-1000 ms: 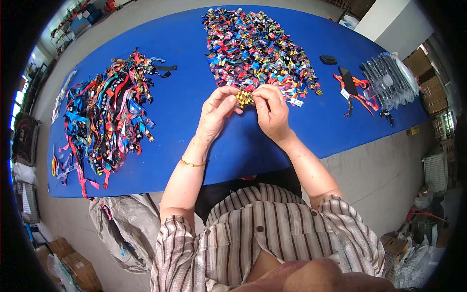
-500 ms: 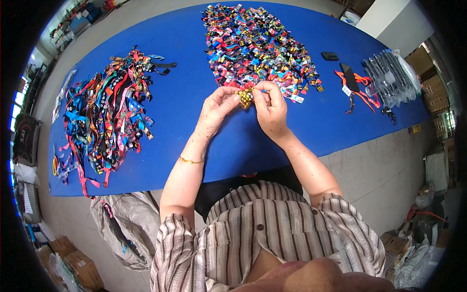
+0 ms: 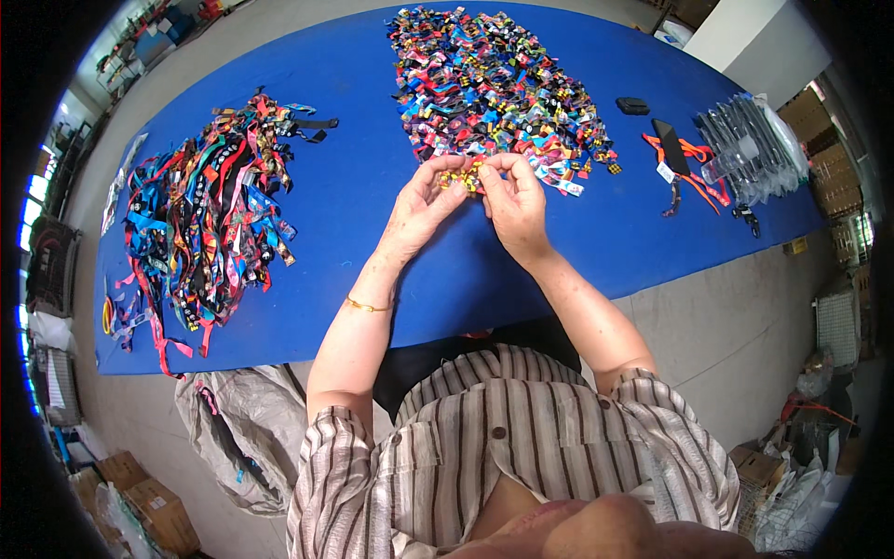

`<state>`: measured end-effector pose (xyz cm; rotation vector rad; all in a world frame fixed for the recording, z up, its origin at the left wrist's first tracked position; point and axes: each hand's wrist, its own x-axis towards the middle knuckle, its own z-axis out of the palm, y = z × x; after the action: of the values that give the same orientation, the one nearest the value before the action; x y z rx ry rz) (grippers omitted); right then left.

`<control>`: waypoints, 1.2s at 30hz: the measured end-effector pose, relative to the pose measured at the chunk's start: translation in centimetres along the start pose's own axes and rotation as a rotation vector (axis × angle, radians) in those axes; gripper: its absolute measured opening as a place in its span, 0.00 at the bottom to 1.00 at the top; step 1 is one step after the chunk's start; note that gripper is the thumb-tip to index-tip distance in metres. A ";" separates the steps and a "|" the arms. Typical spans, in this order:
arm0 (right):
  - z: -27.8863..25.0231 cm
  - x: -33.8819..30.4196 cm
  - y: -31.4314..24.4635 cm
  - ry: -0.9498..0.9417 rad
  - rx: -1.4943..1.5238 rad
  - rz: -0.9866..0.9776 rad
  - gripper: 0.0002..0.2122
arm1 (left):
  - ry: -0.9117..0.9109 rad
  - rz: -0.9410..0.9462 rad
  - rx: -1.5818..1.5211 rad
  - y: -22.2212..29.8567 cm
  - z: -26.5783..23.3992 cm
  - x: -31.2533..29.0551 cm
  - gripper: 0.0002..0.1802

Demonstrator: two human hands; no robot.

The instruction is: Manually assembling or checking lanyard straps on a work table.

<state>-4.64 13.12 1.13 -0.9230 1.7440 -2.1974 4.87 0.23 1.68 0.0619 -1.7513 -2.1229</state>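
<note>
Pinching a small yellow-patterned strap piece [image 3: 473, 178], the left hand [image 3: 421, 207] and the right hand [image 3: 516, 207] are close together over the blue worktop [image 3: 354, 74], each clamped on it and partly hiding it. This piece is just at the near end of a broad heap of short multicoloured straps [image 3: 494, 93]. Well to the left lies a pile of long straps [image 3: 209, 219]; to the right, a flat black object [image 3: 667, 146] lies across an orange strap [image 3: 696, 151].
</note>
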 end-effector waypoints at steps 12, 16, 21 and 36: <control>0.2 0.0 0.3 -0.060 0.248 0.164 0.04 | 0.014 -0.076 -0.264 -1.5 -0.9 0.5 0.13; 0.3 0.0 -0.5 -0.121 0.109 0.174 0.04 | 0.053 -0.081 -0.209 -1.5 -0.8 0.4 0.11; -0.5 0.3 0.3 -0.141 0.010 0.060 0.04 | 0.012 -0.080 -0.324 -2.1 -1.8 0.7 0.08; -2.1 0.7 0.6 -0.313 0.066 0.225 0.07 | 0.006 -0.173 -0.356 -1.3 -1.5 0.5 0.08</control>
<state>-6.49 14.27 0.52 -0.9441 1.5374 -1.8450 4.48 -1.16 0.27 0.1257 -1.3827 -2.5235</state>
